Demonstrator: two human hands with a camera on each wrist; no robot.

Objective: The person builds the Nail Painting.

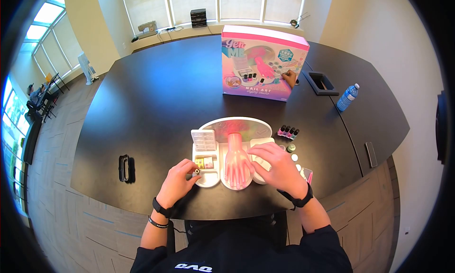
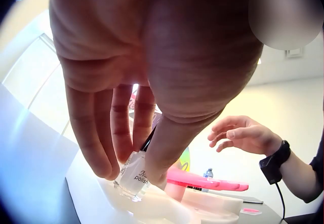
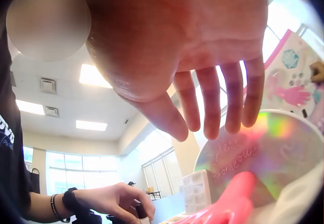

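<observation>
My left hand [image 1: 177, 182] pinches a small nail polish bottle [image 2: 132, 177] between thumb and fingers, low over the white nail station's left tray [image 1: 207, 180]. The bottle is clear glass with white content, black lettering and a dark cap. A pink model hand [image 1: 236, 161] lies fingers toward me in the middle of the station, before its rounded, shiny back panel [image 1: 256, 127]. My right hand [image 1: 280, 168] hovers over the station's right side, fingers extended and nothing held. An opened clear lidded compartment box [image 1: 204, 141] stands at the left, with small yellow and pink packets [image 1: 204, 163] below it.
Several dark-capped polish bottles [image 1: 288, 132] stand right of the station, with a green jar [image 1: 291, 148] and white lids nearby. A large nail art box [image 1: 260, 67] stands behind. Farther right are a water bottle [image 1: 348, 97] and a phone [image 1: 370, 154]; a black frame-like object [image 1: 124, 168] lies left.
</observation>
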